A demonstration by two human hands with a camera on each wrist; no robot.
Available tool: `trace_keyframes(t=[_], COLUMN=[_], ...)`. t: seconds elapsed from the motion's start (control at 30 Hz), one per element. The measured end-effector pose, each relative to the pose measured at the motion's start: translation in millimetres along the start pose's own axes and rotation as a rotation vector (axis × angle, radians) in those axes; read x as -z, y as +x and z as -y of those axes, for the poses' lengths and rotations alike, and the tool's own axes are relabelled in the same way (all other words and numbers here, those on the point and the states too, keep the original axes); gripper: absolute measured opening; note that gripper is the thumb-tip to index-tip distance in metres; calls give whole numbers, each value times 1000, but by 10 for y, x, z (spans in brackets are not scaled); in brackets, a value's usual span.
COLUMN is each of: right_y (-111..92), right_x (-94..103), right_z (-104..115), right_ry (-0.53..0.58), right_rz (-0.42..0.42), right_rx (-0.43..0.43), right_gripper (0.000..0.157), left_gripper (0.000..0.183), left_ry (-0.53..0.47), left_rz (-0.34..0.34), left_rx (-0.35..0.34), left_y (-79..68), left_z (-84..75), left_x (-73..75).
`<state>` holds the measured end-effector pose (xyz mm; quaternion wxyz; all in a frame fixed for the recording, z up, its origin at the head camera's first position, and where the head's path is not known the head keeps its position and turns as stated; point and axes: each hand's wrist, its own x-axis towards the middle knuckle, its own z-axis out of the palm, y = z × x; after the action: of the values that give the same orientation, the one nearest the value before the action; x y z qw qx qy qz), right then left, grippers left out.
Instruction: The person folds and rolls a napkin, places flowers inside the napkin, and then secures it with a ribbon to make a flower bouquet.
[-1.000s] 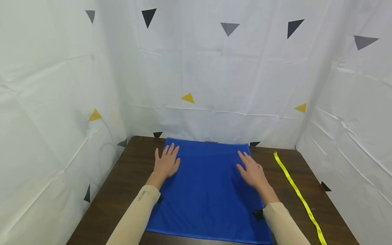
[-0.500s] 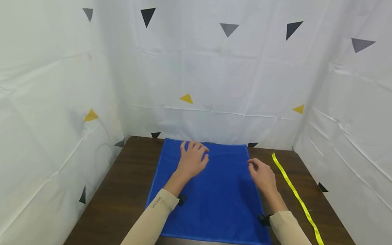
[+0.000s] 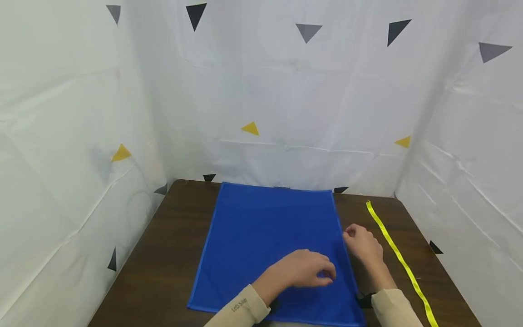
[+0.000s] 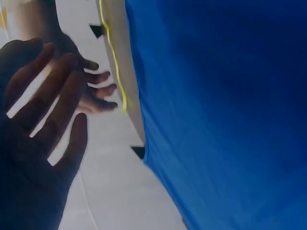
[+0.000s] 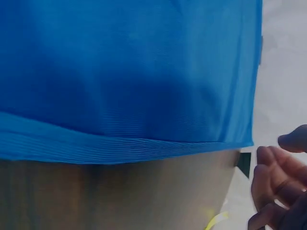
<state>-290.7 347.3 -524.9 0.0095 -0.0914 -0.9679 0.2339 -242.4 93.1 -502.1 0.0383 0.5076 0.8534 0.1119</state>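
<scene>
A blue cloth (image 3: 261, 218) lies spread flat, its right hem seen close up in the right wrist view as a ribbed band (image 5: 110, 149). Over the cloth's near right part is my left hand (image 3: 304, 270), its fingers bent loosely. The left wrist view shows those fingers (image 4: 45, 103) spread apart with nothing in them. My right hand (image 3: 365, 245) is just outside the cloth's right edge, its fingertips close to the hem in the head view. Loosely curled, its fingers (image 5: 280, 175) hold nothing in the right wrist view. Whether either hand touches the cloth or table, I cannot tell.
A long yellow ribbon (image 3: 398, 254) runs along the right side of the dark wooden table (image 3: 163, 254), to the right of my right hand. White sheets (image 3: 278, 91) with black, grey and yellow triangles enclose the table at the back and both sides.
My left hand has come from the cloth's far left part to its near right, its fingers bending. The right hand has shifted right and nearer, off the cloth, its fingers curling. The cloth stays spread.
</scene>
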Motion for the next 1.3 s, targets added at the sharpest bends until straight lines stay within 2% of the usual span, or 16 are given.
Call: trace_keyframes(t=[0.13, 0.23, 0.3, 0.4, 0.6, 0.77, 0.93, 1.03, 1.13, 1.3], right_y=[-58, -163, -243, -338, -423, -491, -553, -536, -483, -517], right_x=[-2, 7, 12, -7, -84, -134, -114, -133, -199, -223], right_z=[-95, -180, -227, -256, -239, -229, -216, -243, -339, -341], right_ry=[-30, -58, -70, -67, -42, -32, 16, 64, 106, 179], right_rz=[81, 145, 184, 231, 270, 297, 305, 312, 365, 439], right_rx=[-64, -116, -146, -181, -181, -184, -181, -134, -74, -58], right_gripper=[42, 48, 52, 55, 53, 46, 50, 52, 52, 49], left_gripper=[20, 23, 22, 18, 14, 20, 23, 22, 22, 23], left_ry=[8, 20, 20, 9, -117, -141, -155, -154, -157, -171], left_rz=[169, 268, 307, 336, 315, 262, 250, 241, 235, 219], left_rx=[100, 175, 182, 152, 71, 25, 28, 40, 44, 42], left_y=[70, 76, 61, 17, -108, -144, -118, -97, -83, -79], left_z=[-239, -381, -455, -545, -683, -766, -787, -777, -777, -777], left_x=[-157, -259, -315, -393, -592, -702, -786, -841, -873, -918])
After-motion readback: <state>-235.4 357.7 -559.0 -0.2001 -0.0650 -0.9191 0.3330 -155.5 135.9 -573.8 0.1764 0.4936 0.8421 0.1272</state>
